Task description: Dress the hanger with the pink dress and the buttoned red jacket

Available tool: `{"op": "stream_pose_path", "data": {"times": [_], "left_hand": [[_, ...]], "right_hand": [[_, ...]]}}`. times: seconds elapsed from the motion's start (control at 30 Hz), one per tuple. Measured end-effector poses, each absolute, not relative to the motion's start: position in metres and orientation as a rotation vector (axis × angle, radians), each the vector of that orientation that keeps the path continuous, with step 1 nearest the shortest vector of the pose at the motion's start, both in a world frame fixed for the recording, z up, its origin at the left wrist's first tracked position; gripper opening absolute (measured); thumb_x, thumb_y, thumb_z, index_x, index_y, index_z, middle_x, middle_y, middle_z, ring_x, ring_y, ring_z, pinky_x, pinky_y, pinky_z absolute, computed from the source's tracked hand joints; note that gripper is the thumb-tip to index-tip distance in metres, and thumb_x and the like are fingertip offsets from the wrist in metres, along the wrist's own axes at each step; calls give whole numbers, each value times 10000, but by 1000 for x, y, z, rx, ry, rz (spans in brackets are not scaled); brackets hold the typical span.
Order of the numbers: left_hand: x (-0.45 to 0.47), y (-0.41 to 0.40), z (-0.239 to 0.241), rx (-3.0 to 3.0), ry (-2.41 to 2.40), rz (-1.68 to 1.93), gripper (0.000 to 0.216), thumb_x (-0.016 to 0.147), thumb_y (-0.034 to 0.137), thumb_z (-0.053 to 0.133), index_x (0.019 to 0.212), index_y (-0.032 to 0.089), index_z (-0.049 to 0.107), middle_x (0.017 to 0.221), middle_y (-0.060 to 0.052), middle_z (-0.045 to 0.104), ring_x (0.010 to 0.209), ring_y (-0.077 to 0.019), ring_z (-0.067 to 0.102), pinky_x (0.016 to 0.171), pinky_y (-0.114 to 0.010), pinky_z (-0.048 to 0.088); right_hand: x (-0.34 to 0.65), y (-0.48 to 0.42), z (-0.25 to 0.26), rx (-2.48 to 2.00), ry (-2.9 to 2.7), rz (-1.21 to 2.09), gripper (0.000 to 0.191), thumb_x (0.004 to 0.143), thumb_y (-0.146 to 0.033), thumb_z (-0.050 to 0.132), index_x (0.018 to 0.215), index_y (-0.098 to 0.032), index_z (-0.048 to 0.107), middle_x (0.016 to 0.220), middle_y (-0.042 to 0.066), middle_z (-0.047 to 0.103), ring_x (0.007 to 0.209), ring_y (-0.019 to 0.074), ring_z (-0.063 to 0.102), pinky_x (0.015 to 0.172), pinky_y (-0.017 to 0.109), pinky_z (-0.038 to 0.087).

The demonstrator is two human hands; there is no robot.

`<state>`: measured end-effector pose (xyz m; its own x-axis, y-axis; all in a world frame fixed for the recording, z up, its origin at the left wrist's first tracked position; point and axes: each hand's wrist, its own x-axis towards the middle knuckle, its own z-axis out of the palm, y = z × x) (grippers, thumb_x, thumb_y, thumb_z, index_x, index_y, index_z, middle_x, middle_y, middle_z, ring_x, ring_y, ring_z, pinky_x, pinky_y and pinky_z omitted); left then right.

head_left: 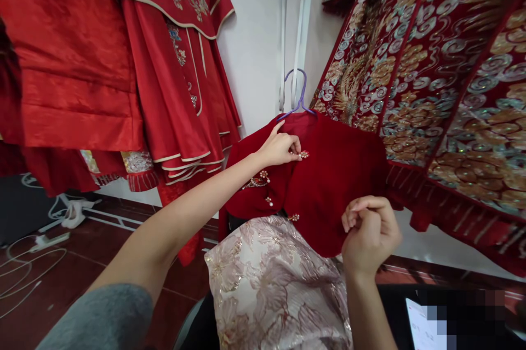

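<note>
Strain could loosen the beaded flower clasp (pixel 304 154) if the left hand (pixel 280 147), thumb and fingertip pinched on the clasp's edge, tugs hard; the right hand (pixel 372 235) is curled in, nothing visible inside. Beneath the pinching fingers, the short jacket (pixel 329 188), dark red and velvety, hangs from a purple hanger (pixel 303 92).

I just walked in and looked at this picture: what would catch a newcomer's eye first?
Probably the deep red jacket in the middle, on a purple hanger, with the left hand pinching at a small flower ornament on its front and the right hand curled near its lower edge. Next might come the heavily embroidered red garment at the upper right, then the pale flowered cloth below the jacket.
</note>
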<state>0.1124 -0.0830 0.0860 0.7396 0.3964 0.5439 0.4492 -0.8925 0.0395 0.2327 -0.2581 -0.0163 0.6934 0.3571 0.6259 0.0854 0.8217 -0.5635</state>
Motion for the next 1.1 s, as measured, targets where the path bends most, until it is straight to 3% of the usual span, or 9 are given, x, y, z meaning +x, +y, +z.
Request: {"op": "stream_pose_path", "data": {"times": [0.23,0.4,0.67,0.83,0.93,1.03,1.1], "left_hand": [[117,-84,89,-2835,-773,-753,81,756,257,667,814,203,647,754,50,710,790,-147,661,1152,-491,13],[122,-82,90,-2743,-858,-658,148,732,326,702,773,194,647,683,37,680,794,-182,661,1144,-506,5],[120,-84,93,-2821,-767,-733,120,702,280,716,758,196,650,730,43,691,797,-168,659,1140,-513,-39],[118,-83,92,-2844,-682,-756,35,756,230,638,778,203,638,717,42,695,770,-158,655,1142,-508,10],[116,-83,90,-2812,-678,-721,108,822,183,522,837,208,627,688,37,690,762,-158,655,1143,-494,26],[111,-85,90,-2711,-661,-640,181,874,199,438,923,191,612,764,-7,694,791,-176,655,1146,-473,30],[106,-86,91,-2614,-653,-614,222,887,230,414,980,154,600,887,-71,691,851,-202,650,1144,-453,57]], "right_hand": [[234,-257,-18,-614,-815,183,120,711,-87,477,641,-171,527,542,-52,447,418,50,374,359,179,264],[234,-256,-17,-633,-810,179,116,710,-93,482,631,-171,516,553,-51,451,414,43,372,362,174,272],[233,-255,-19,-661,-831,204,113,718,-99,482,647,-172,531,532,-56,453,403,44,369,360,170,281],[231,-255,-21,-678,-847,231,103,728,-112,490,658,-173,534,515,-63,439,404,46,359,367,171,275],[232,-254,-25,-673,-845,226,104,735,-112,489,664,-172,537,521,-63,436,416,50,362,375,173,277],[231,-243,-25,-721,-854,166,113,762,-121,487,680,-170,547,572,-51,473,458,57,415,419,179,343],[227,-227,-19,-767,-954,183,68,802,-173,515,777,-175,579,715,-14,577,596,86,547,536,210,465]]}}
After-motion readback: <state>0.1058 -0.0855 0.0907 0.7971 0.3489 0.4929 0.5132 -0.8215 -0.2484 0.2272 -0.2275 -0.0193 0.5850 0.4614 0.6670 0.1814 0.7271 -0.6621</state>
